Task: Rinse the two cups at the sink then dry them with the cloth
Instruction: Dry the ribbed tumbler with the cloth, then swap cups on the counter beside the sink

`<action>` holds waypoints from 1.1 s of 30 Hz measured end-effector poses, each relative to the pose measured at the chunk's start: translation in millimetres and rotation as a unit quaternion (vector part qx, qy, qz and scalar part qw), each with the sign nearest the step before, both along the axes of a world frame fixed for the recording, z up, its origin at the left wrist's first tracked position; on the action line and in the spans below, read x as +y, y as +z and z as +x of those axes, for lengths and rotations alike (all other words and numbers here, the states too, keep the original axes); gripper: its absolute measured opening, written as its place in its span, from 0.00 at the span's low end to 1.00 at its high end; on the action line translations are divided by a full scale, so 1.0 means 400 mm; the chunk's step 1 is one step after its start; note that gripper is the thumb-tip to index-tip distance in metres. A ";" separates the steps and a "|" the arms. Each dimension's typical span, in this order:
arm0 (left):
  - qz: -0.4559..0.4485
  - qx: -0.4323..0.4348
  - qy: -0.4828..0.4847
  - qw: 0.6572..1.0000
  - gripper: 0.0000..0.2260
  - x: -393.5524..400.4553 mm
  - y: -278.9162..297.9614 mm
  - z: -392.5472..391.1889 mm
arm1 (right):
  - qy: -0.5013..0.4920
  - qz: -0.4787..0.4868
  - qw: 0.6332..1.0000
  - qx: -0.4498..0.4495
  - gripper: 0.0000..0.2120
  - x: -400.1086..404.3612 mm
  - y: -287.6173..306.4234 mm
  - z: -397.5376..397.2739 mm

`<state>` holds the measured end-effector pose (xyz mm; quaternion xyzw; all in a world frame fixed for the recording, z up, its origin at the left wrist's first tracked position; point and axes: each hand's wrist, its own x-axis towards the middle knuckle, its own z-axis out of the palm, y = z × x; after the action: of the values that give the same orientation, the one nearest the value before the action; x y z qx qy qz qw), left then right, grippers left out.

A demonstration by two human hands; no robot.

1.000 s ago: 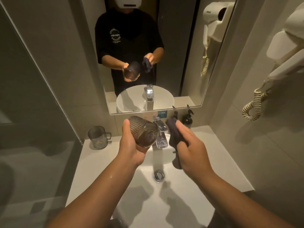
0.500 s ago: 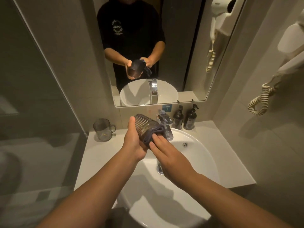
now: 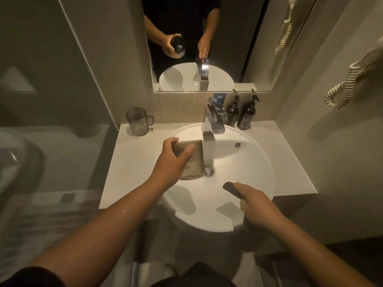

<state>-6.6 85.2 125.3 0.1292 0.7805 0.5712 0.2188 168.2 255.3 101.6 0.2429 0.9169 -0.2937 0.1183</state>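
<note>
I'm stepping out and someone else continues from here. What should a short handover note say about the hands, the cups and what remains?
Left hand grips the ribbed cup over the sink, beside the tap.
Right hand holds the dark cloth over the basin's near side, apart from the cup.
The handled cup stands on the counter at back left.
Whether either cup is rinsed or dry cannot be told; check both, then finish drying.

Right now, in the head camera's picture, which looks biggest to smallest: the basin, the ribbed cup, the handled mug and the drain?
1. Basin, by far.
2. Ribbed cup in the left hand.
3. Handled mug on the counter; it stands farther away, so this ranking against the cup is unsure.
4. Drain, smallest.
</note>
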 end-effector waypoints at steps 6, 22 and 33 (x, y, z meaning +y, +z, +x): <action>-0.021 0.071 0.021 0.997 0.38 -0.078 -0.047 0.166 | 0.127 0.158 0.979 0.030 0.25 -0.071 -0.088 0.078; -0.015 0.096 0.083 0.992 0.47 -0.218 -0.082 0.430 | 0.165 0.118 0.979 -0.026 0.37 -0.151 -0.173 0.064; -0.013 0.136 -0.021 0.990 0.40 -0.229 -0.023 0.271 | 0.221 -0.156 0.950 0.155 0.39 -0.158 0.101 -0.030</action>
<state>102.0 -6.5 116.0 0.2189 0.8076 0.5334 0.1240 156.1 192.1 142.1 -0.0361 0.8972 -0.4340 0.0731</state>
